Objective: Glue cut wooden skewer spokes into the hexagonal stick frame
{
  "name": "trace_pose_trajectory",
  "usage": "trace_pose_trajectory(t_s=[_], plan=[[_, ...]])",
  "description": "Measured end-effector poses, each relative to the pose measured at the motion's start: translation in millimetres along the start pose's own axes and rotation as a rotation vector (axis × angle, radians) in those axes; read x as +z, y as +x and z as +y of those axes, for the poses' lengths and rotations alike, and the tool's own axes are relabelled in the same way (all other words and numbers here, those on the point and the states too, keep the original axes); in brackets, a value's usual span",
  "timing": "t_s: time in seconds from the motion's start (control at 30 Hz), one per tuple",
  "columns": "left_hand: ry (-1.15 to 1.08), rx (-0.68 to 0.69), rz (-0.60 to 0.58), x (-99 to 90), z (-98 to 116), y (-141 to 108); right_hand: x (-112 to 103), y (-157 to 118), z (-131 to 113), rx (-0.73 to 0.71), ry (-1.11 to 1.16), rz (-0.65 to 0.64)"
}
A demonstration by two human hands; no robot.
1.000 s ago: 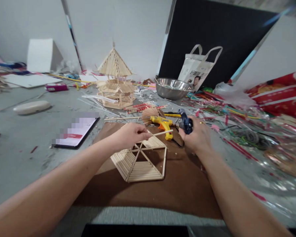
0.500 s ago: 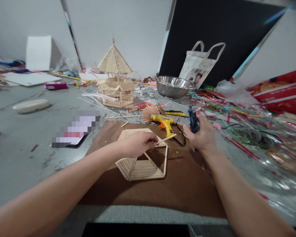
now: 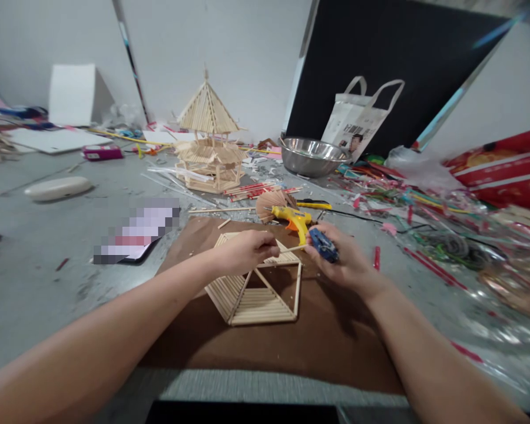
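The thin pale wooden stick, pinched in the left fingers, could have skewed if the right fingers, curled round the dark-blue hand tool, squeezed unevenly.

one hexagonal frame, one blue tool, one bowl

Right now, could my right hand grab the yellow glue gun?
Probably not straight away: your right hand looks close to the yellow glue gun, but it holds a blue tool, which would likely need setting down first.
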State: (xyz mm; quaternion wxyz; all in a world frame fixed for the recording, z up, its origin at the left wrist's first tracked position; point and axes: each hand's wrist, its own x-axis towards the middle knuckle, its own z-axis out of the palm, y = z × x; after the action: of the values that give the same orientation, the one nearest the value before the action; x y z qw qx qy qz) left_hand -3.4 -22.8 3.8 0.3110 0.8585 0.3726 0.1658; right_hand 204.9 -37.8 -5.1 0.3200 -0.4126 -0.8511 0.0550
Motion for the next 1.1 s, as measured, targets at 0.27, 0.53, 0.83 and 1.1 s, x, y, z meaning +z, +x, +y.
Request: trace_pose_trajectory(t_s=[0.27, 0.53, 0.83, 1.1], plan=[[-0.027, -0.062, -0.256, -26.0, -12.8, -4.9, -10.6, 3.0, -1.8, 0.015, 0.081, -0.128], [0.059, -0.054, -0.263, -18.9, -14.0, -5.5, -12.2, 0.5, 11.6, 0.064, 0.006, -0.029], [0.041, -0.146, -0.248, -2.8, -4.6, -4.2, -11.7, -1.3, 33.6, 0.166, -0.184, 0.387], [0.092, -0.128, -0.238, 6.4, -9.0, -2.4, -10.6, 0.5, 29.0, 0.137, -0.245, 0.362]])
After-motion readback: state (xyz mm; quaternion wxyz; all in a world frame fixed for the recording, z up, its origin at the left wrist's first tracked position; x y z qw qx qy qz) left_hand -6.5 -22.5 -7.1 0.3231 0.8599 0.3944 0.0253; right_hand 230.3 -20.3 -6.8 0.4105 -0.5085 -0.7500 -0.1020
